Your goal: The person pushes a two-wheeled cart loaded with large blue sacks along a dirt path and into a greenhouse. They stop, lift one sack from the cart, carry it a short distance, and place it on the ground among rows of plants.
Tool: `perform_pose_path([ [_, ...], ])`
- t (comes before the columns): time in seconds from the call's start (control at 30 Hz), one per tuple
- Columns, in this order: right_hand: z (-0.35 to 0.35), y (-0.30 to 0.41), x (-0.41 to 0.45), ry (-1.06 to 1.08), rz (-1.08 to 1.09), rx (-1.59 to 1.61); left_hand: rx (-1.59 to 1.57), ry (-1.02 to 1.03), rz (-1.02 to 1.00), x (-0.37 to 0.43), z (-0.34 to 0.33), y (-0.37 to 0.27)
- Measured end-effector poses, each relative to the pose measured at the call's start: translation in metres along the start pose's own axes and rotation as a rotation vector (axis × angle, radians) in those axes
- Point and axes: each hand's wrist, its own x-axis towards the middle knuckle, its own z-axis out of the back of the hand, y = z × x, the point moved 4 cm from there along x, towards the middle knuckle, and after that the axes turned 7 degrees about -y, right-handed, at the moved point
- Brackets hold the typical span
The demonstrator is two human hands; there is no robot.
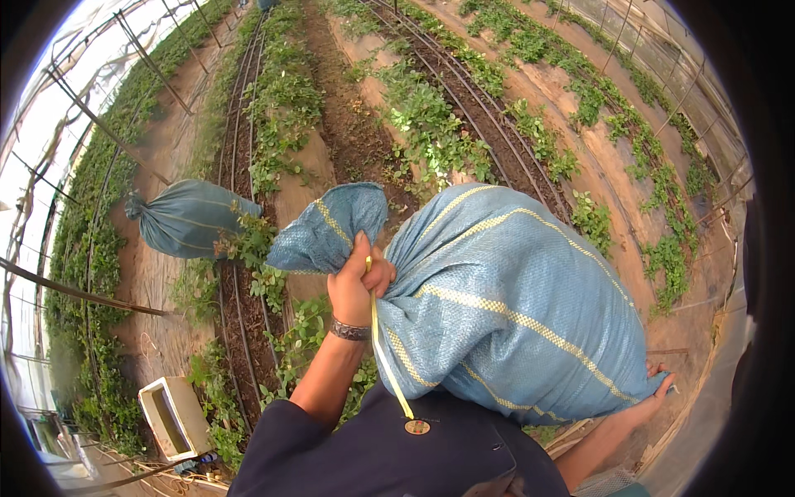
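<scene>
A full blue woven plastic sack [522, 267] with yellow stripes lies across the front of my body, its bulk to the right. My left hand [360, 276] is closed around its gathered neck, and the loose mouth [329, 227] flares out beyond my fist. A yellow tie strip [386, 360] runs through that hand, and its long end hangs down over my dark shirt. At the sack's lower right corner, my right hand [653, 391] grips the bunched fabric; the sack partly hides its fingers.
A second filled blue sack [192, 218], its neck gathered, rests among the plants on the left. Black drip pipes [242, 329] run along rows of leafy plants [428, 118]. A white foam box [177, 419] sits at lower left. Slanted poles [118, 140] line the greenhouse's left side.
</scene>
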Motion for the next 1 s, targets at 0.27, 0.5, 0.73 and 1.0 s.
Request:
perform_pose_path([
  [0.27, -0.299, -0.200, 0.021, 0.427, -0.305, -0.066, -0.122, -0.415, -0.230, 0.092, 0.097, -0.068],
  [0.5, -0.462, -0.350, -0.029, 0.657, -0.398, -0.054, -0.216, -0.600, -0.267, 0.257, 0.152, -0.101],
  [0.73, -0.607, -0.441, -0.045, 0.776, -0.375, -0.099, -0.247, -0.566, -0.313, 0.400, 0.168, -0.145],
  [1.0, -0.776, -0.636, -0.033, 0.723, -0.451, -0.152, -0.117, -0.626, -0.349, 0.612, 0.170, -0.177],
])
